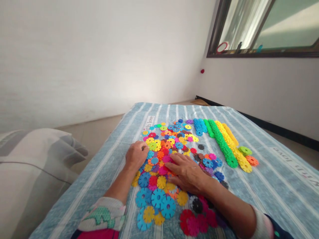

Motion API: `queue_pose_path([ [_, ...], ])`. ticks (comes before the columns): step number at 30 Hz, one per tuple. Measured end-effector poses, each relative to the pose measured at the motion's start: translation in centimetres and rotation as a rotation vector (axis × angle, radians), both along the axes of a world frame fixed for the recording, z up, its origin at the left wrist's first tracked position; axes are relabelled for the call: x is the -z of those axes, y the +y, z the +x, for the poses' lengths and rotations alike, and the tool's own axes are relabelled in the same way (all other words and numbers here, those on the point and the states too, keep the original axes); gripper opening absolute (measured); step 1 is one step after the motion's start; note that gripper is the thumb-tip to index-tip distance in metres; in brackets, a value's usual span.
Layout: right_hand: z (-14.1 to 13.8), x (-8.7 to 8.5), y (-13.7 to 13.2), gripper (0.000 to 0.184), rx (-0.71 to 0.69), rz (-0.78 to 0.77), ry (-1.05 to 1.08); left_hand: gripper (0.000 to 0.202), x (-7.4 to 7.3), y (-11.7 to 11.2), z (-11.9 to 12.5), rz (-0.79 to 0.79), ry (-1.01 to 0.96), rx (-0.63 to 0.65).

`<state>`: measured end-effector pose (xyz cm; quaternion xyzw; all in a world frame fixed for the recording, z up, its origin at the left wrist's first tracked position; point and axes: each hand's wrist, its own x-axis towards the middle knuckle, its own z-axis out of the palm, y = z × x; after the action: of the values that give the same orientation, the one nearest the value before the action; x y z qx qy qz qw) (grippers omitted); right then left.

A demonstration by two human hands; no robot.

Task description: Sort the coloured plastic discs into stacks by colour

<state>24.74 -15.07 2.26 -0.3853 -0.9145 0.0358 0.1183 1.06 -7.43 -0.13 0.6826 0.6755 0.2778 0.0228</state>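
Observation:
Many notched plastic building discs [158, 198] in mixed colours lie in a loose heap on the striped cloth [104, 186]. At the heap's left edge is my left hand [136, 155], its fingers curled in. Something small and dark shows by its thumb, too little to make out. My right hand [188, 171] lies palm down over the middle of the heap, fingers spread and touching pink and orange discs. It covers some of the discs beneath. To its right are overlapping rows of sorted discs: a green row [221, 142], a yellow row [231, 141] and a shorter blue row [199, 126].
A lime green disc [245, 150] and an orange disc [252, 160] lie beside the yellow row's near end. Left of the table stands something under a pale cover [37, 179]. White walls [99, 59] and a window [264, 30] are beyond.

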Motion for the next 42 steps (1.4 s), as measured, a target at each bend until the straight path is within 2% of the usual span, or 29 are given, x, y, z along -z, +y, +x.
queue_pose_path([
  [4, 1.7, -0.2, 0.6, 0.027, 0.209, -0.002, -0.070, 0.022, 0.0, -0.1, 0.2, -0.009, -0.003, -0.006],
  [7, 2.4, -0.9, 0.7, 0.027, 0.276, -0.021, -0.104, 0.023, 0.0, -0.1, 0.3, -0.017, -0.016, -0.009],
  [9, 2.0, -1.2, 0.6, 0.023, 0.244, -0.026, -0.069, 0.023, 0.0, 0.0, 0.4, -0.012, -0.023, -0.001],
  [11, 1.0, -1.2, 0.3, 0.018, 0.122, -0.023, -0.006, 0.023, 0.1, 0.0, 0.3, 0.001, -0.030, 0.005],
  [14, -0.6, -0.5, -0.3, 0.030, -0.079, -0.006, 0.050, 0.022, 0.3, 0.1, 0.2, 0.024, -0.039, 0.004],
  [16, -1.2, -0.1, -0.7, 0.038, -0.119, 0.004, 0.028, 0.021, 0.4, 0.1, 0.1, 0.030, -0.047, 0.003],
  [22, -0.2, -0.8, -1.4, 0.023, 0.089, 0.034, -0.125, 0.020, 0.5, 0.2, 0.1, 0.021, -0.060, -0.002],
  [26, 0.5, -1.4, -1.0, 0.020, 0.186, 0.057, -0.134, 0.020, 0.7, 0.3, 0.1, 0.024, -0.061, -0.010],
  [29, 0.2, -1.3, -0.2, 0.016, 0.150, 0.047, -0.034, 0.019, 0.8, 0.3, 0.2, 0.018, -0.061, -0.014],
  [32, -0.6, -0.7, 0.7, 0.028, 0.041, 0.030, 0.048, 0.019, 0.7, 0.2, 0.3, 0.017, -0.063, -0.015],
  [35, -1.2, -0.2, 1.0, 0.036, 0.023, 0.002, 0.019, 0.020, 0.6, 0.1, 0.4, 0.017, -0.072, -0.010],
  [42, -1.6, -0.5, -1.6, 0.023, 0.026, -0.034, -0.075, 0.020, 0.4, 0.1, 0.3, 0.013, -0.115, -0.009],
])
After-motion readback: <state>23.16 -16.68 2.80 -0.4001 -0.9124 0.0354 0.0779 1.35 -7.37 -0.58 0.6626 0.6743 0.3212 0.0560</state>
